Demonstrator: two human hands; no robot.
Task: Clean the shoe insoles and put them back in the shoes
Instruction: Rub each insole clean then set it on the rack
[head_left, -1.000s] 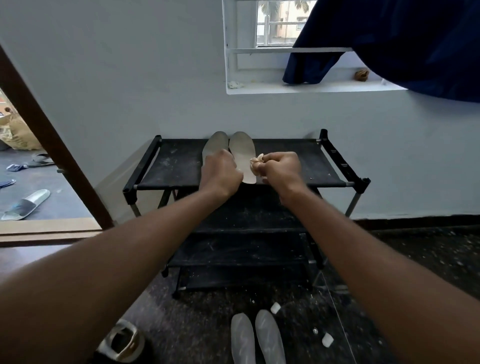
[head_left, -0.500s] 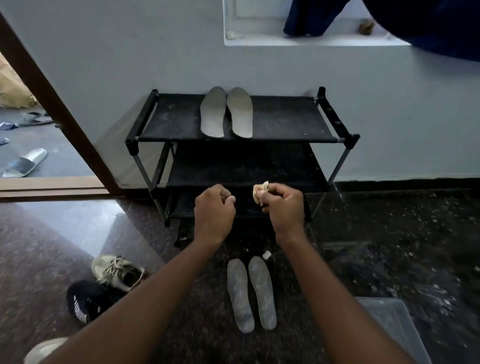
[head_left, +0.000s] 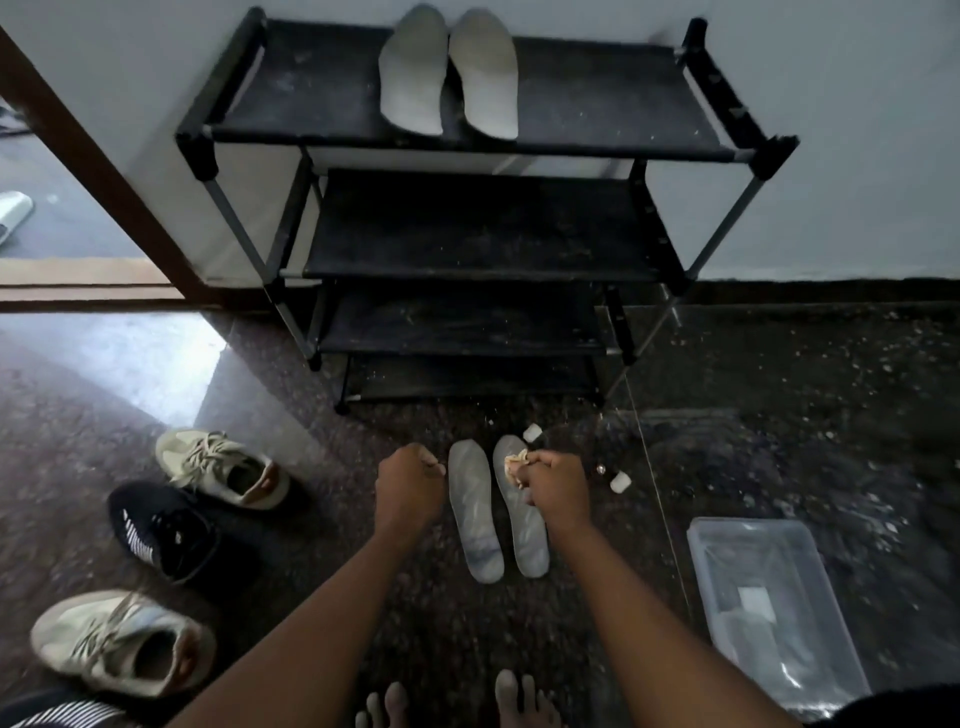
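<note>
Pinching a cloth in its fingers, the right hand is hovering over two insoles on the floor. The left hand is curling its fingers emptily; another pair is lying atop the rack.

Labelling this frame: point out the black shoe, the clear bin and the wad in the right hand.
black shoe (head_left: 156, 512), head view, its upper
clear bin (head_left: 748, 524), head view, far rim
wad (head_left: 515, 460), head view, exposed end

1. One wide-angle view, worn on the person's head, facing forward and steeply down at the floor.
2. Near: left hand and right hand sit low centre, bare toes at the bottom edge.
3. Farther: the shoe rack fills the top.
</note>
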